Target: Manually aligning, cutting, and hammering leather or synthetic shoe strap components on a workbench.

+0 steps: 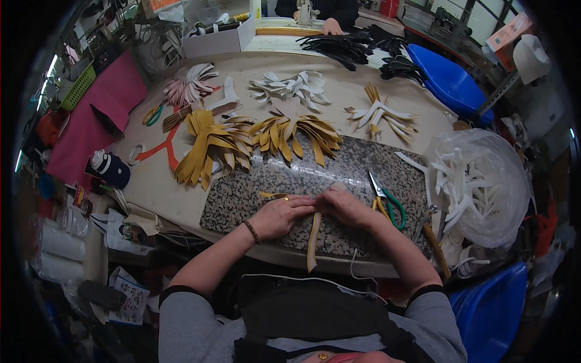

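Strip (313, 245) in work, apparently unfinished. Left hand (281, 216): fingers together at strip. Right hand (346, 206): fingers curled. Clamping unconfirmed, both. Yellow bundles (204, 148): finished or pending, cannot tell.

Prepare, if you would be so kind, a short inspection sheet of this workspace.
Surface: speckled slab lies on a pale table.
Job's things: narrow yellowish strip, far end hidden; mustard strip bundles lie beyond.
Clutter: green-handled scissors and a clear bag of white pieces, both at right.
Grips: left grip and right grip are together at the strip; finger closure unclear.
Cables: white cord at the table's near edge; its use unclear.
Surroundings: another person's hand near a sewing machine; blue tub at upper right.
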`<action>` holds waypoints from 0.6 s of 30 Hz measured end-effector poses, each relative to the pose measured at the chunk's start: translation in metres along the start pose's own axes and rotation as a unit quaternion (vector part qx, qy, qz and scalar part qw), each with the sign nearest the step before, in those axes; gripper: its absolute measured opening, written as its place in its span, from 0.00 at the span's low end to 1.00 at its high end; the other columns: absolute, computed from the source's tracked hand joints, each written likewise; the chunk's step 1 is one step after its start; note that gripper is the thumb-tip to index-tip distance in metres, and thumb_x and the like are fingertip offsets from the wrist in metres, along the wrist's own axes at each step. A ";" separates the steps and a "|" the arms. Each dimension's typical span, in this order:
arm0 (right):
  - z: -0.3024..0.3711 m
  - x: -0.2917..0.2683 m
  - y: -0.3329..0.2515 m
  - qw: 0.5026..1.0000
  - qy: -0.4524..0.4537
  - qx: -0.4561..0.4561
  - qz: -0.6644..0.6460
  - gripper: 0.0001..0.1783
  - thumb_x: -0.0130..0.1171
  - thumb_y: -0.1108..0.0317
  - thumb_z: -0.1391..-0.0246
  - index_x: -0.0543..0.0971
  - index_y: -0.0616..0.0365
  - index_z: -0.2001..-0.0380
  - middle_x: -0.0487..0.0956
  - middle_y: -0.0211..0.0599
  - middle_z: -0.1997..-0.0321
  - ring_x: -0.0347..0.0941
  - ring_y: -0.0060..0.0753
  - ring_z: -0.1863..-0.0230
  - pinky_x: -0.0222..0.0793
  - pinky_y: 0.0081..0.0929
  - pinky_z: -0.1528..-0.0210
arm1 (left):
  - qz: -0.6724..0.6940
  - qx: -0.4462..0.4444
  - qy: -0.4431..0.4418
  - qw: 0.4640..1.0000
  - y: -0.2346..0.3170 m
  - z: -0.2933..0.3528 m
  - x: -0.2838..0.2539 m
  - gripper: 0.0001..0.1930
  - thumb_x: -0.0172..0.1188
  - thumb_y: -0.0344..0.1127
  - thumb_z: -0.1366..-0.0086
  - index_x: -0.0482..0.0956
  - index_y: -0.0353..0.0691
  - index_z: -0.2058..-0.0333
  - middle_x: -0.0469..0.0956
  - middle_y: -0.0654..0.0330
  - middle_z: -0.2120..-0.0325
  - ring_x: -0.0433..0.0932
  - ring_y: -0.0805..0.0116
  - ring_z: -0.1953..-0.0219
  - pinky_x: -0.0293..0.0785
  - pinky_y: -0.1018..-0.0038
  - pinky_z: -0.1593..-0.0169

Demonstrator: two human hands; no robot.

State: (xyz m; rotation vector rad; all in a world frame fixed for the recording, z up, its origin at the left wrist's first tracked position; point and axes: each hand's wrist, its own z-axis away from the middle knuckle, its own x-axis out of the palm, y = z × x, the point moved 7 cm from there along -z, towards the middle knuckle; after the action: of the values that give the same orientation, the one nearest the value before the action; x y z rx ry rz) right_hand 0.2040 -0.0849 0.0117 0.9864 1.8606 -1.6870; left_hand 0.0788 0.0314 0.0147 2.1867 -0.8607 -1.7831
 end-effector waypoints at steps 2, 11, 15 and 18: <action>0.002 0.005 0.005 1.000 -0.008 0.000 0.027 0.13 0.69 0.71 0.42 0.81 0.53 0.54 0.81 0.42 0.55 0.78 0.48 0.49 0.75 0.39 0.46 | 0.001 0.005 0.000 1.000 0.002 -0.001 -0.003 0.21 0.59 0.29 0.32 0.80 0.43 0.40 0.78 0.56 0.39 0.75 0.57 0.35 0.72 0.63 0.32; -0.026 -0.031 0.003 0.997 -0.024 0.068 -0.015 0.11 0.65 0.69 0.40 0.80 0.58 0.55 0.84 0.44 0.57 0.82 0.47 0.54 0.77 0.40 0.50 | -0.084 0.007 -0.002 0.996 0.002 -0.012 -0.018 0.25 0.55 0.28 0.31 0.77 0.50 0.36 0.75 0.60 0.36 0.71 0.60 0.31 0.62 0.56 0.26; -0.029 -0.025 0.016 0.997 -0.036 0.071 -0.009 0.12 0.66 0.71 0.40 0.80 0.59 0.55 0.85 0.42 0.59 0.84 0.45 0.57 0.79 0.38 0.53 | -0.078 -0.002 -0.008 0.997 -0.014 -0.010 -0.004 0.23 0.55 0.30 0.29 0.77 0.52 0.36 0.74 0.63 0.34 0.69 0.60 0.30 0.61 0.57 0.25; -0.017 -0.035 0.020 0.994 0.016 0.087 0.058 0.11 0.66 0.68 0.39 0.80 0.60 0.55 0.86 0.44 0.59 0.84 0.47 0.57 0.78 0.39 0.53 | -0.075 0.005 -0.003 0.997 -0.010 -0.012 0.001 0.21 0.55 0.31 0.27 0.78 0.52 0.37 0.74 0.64 0.35 0.69 0.60 0.30 0.62 0.58 0.26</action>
State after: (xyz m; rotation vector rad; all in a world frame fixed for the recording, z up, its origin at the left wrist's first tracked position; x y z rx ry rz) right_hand 0.2445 -0.0758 0.0266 1.1741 1.6622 -1.7957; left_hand 0.0935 0.0361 0.0117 2.3103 -0.7251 -1.8553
